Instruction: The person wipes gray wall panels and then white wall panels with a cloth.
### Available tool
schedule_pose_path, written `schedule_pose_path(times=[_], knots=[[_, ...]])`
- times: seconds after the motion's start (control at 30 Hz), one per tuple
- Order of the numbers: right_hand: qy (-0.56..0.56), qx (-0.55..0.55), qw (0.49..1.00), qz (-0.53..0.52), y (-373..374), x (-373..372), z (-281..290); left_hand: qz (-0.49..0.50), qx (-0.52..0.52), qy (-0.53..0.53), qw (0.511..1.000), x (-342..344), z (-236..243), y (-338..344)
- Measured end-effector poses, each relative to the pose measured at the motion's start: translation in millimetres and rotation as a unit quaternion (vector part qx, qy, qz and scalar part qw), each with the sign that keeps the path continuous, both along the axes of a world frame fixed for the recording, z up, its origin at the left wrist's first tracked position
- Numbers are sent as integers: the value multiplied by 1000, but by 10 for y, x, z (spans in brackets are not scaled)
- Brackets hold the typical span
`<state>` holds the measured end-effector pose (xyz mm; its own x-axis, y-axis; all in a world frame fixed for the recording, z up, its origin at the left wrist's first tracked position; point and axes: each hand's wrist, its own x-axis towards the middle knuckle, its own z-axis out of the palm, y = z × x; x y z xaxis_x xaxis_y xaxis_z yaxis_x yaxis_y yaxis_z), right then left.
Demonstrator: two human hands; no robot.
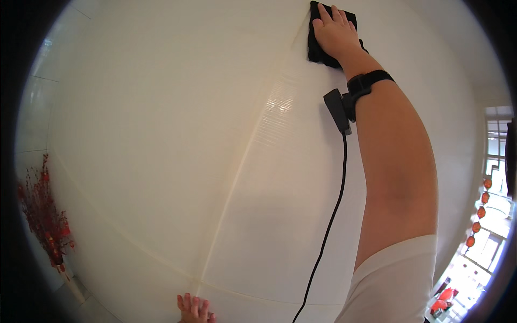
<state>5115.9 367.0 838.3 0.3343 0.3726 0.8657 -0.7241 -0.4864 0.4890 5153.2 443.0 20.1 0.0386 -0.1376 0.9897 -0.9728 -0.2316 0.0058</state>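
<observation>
Black cloth (318,37) under flat right hand (336,32) fingers (325,12), pressed on white wall (161,134)

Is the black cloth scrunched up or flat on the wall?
Flat. The black cloth lies spread against the white tiled wall, with the right hand pressed open over it.

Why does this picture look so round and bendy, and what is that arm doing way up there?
The picture comes from a small camera worn on a person's head. Its lens sees very wide, so straight lines curve near the edges. The person faces a wall of big white tiles. Their right hand reaches high and presses flat on a black cloth against the wall. A black strap goes around that wrist, holding a little black box with a cable hanging down. Their left hand rests low on the wall and holds nothing. At the far left stands a bunch of red branches.
</observation>
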Motion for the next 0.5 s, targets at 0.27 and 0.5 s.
schedule_pose_path(times=[0.27, 0.5], knots=[[0, -52, 996, -78, -993, -1061, 240, 28, 4, -12, 1000, 439, -166, -349], [-30, -129, 983, -131, -1735, -2614, 323, 82, 6, 2, 997, 551, -150, -224]])
